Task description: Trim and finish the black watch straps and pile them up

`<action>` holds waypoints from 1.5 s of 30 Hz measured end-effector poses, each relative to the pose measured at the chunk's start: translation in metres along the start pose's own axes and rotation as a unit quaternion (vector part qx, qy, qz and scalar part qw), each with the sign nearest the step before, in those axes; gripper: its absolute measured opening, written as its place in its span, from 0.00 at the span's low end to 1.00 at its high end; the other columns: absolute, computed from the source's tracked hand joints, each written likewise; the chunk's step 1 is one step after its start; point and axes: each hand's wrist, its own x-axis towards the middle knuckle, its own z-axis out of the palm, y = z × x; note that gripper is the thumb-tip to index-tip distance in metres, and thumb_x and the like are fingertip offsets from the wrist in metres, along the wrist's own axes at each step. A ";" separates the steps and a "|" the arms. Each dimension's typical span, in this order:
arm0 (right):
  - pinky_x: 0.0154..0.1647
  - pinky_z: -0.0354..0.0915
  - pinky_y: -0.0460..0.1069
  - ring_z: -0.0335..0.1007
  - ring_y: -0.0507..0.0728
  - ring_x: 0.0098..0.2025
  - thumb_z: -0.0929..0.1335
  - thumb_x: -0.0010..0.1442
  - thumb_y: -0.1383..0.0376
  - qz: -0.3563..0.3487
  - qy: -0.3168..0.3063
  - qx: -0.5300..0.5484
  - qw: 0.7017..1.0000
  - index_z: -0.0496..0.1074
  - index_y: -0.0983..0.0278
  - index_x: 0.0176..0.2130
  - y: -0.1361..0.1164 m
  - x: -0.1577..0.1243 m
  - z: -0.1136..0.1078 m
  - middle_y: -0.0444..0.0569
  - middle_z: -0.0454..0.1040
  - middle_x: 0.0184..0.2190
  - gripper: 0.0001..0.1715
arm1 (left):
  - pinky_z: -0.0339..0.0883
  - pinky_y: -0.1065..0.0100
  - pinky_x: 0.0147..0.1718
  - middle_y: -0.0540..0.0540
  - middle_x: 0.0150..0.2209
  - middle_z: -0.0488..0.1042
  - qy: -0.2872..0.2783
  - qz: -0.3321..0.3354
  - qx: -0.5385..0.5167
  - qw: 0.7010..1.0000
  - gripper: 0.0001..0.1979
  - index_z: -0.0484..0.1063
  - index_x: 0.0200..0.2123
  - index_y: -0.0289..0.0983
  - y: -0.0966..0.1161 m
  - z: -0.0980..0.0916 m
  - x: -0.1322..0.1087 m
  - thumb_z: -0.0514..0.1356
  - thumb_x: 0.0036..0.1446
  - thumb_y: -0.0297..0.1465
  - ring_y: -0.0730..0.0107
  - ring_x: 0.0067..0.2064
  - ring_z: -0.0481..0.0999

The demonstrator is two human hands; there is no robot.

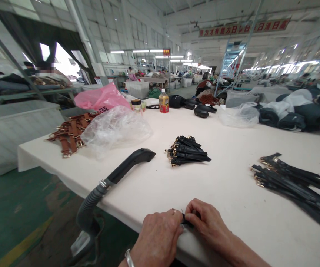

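Observation:
At the front edge of the white-covered table (137, 185), my left hand (161, 231) and my right hand (208, 222) are close together. Between them shows a short piece of black strap (187, 221), mostly covered by my fingers. Both hands are closed on it, the right in a pinch. Straight ahead lies a bundle of short black straps (189, 151) with gold-coloured metal ends. Farther right is a looser pile of longer black straps (296, 185), also with gold-coloured fittings.
A black nozzle (129, 165) on a grey flexible hose (92, 202) reaches over the table's left edge. Behind it are brown buckled straps (72, 131), a clear plastic bag (115, 129) and a pink bag (104, 97). A drink bottle (163, 102) and dark rolls (290, 115) stand farther back.

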 end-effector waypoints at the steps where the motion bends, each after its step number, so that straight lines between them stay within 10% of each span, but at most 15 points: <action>1: 0.28 0.53 0.43 0.62 0.49 0.28 0.63 0.55 0.68 0.001 -0.001 0.000 1.000 0.68 0.63 0.27 0.000 0.000 0.000 0.40 0.69 0.25 0.06 | 0.58 0.68 0.31 0.49 0.35 0.75 0.000 -0.002 -0.004 1.000 0.09 0.67 0.35 0.43 -0.001 0.000 0.000 0.48 0.56 0.31 0.64 0.36 0.73; 39: 0.28 0.52 0.43 0.61 0.49 0.27 0.61 0.58 0.65 0.021 0.030 0.028 0.999 0.64 0.63 0.27 -0.006 -0.004 0.000 0.39 0.67 0.23 0.09 | 0.54 0.73 0.29 0.53 0.30 0.73 0.070 -0.008 -0.088 0.994 0.15 0.67 0.31 0.43 -0.032 0.019 -0.010 0.42 0.61 0.37 0.72 0.32 0.70; 45: 0.24 0.49 0.43 0.59 0.49 0.24 0.63 0.55 0.61 -0.027 -0.105 -0.029 0.994 0.65 0.64 0.23 -0.021 -0.031 -0.026 0.40 0.66 0.21 0.13 | 0.55 0.74 0.31 0.57 0.30 0.74 0.089 -0.047 -0.181 0.978 0.09 0.68 0.35 0.46 -0.037 0.020 -0.011 0.48 0.58 0.35 0.74 0.33 0.70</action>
